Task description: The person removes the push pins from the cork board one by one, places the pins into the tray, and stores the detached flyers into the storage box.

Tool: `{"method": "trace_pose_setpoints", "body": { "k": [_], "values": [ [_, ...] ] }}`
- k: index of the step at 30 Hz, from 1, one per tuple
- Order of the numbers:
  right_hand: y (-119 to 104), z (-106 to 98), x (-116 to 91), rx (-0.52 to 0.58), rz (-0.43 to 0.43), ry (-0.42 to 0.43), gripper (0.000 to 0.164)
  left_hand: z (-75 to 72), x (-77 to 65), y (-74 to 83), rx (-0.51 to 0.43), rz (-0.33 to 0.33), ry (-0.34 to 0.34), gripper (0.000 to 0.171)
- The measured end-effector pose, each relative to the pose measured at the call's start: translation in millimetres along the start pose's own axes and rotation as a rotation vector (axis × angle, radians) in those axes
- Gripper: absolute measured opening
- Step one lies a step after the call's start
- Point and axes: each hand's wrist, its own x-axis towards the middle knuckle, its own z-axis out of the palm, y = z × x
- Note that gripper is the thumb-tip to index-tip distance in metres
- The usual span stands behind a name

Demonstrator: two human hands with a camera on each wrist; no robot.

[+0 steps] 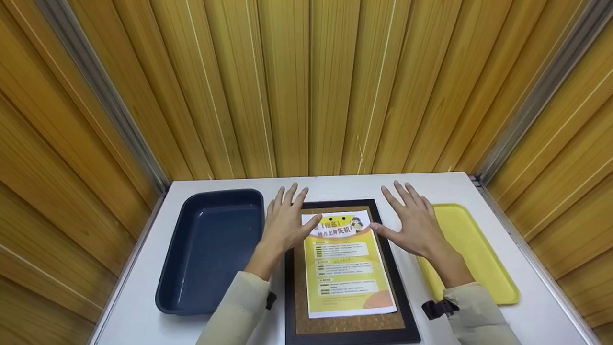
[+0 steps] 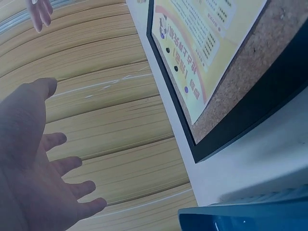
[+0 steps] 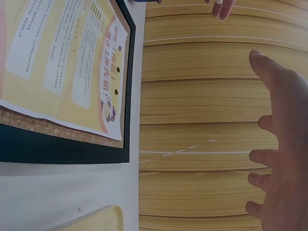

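Observation:
A yellow and white printed poster (image 1: 342,268) lies on a cork board (image 1: 347,326) with a dark frame (image 1: 409,311). Two black dots show near the poster's top edge, and the wrist views also show small purple spots near its upper corners. My left hand (image 1: 286,223) hovers over the board's upper left side, fingers spread and holding nothing; its thumb overlaps the poster's corner in the head view. On the other side my right hand (image 1: 415,227) is raised with spread fingers, also bare, between the board and the yellow tray (image 1: 471,258).
A deep dark blue tray (image 1: 215,258) stands left of the board. The white table (image 1: 536,316) backs onto a wood-patterned panel wall (image 1: 330,96), with similar panels at both sides and grey metal posts (image 1: 541,81) in the corners.

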Motion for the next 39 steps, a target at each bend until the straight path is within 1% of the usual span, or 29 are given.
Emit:
{"method": "trace_pose_setpoints", "body": {
  "k": [3, 8, 10, 13, 17, 20, 24, 27, 30, 32, 35, 39],
  "values": [
    [-1, 4, 2, 0.009, -0.004, 0.008, 0.095, 1.1, -1.1, -3.3, -0.007, 0.0, 0.011, 0.08],
    [-3, 11, 4, 0.051, -0.02, 0.021, 0.093, 2.8, -4.6, -6.1, -0.025, -0.018, -0.008, 0.081],
    [-3, 14, 6, 0.097, -0.035, 0.038, 0.091, 4.4, -6.8, -5.4, -0.039, -0.026, -0.019, 0.08],
    [-4, 23, 12, 0.197, -0.049, 0.064, 0.086, 8.8, -12.2, -1.4, -0.061, -0.03, -0.017, 0.08],
    [-4, 43, 22, 0.337, -0.015, 0.092, 0.079, 19.6, -22.5, 9.4, -0.092, -0.022, -0.02, 0.081],
    [-5, 63, 27, 0.417, 0.024, 0.106, 0.073, 33.8, -32.2, 17.9, -0.094, -0.019, -0.044, 0.081],
    [-6, 93, 32, 0.501, 0.062, 0.097, 0.062, 58.7, -47.7, 24.9, -0.088, -0.025, -0.088, 0.08],
    [-5, 113, 35, 0.535, 0.116, 0.074, 0.051, 76.8, -60.3, 28.1, -0.101, -0.035, -0.15, 0.081],
    [-2, 130, 39, 0.548, 0.171, 0.036, 0.044, 91.0, -70.3, 30.1, -0.109, -0.051, -0.216, 0.083],
    [0, 139, 43, 0.564, 0.206, 0.012, 0.042, 97.6, -74.1, 31.8, -0.1, -0.065, -0.252, 0.084],
    [5, 150, 46, 0.615, 0.253, -0.004, 0.038, 103.0, -76.7, 35.9, -0.078, -0.076, -0.294, 0.086],
    [13, 159, 47, 0.699, 0.346, 0.013, 0.031, 104.2, -77.4, 42.6, -0.049, -0.049, -0.356, 0.091]
  ]
}}
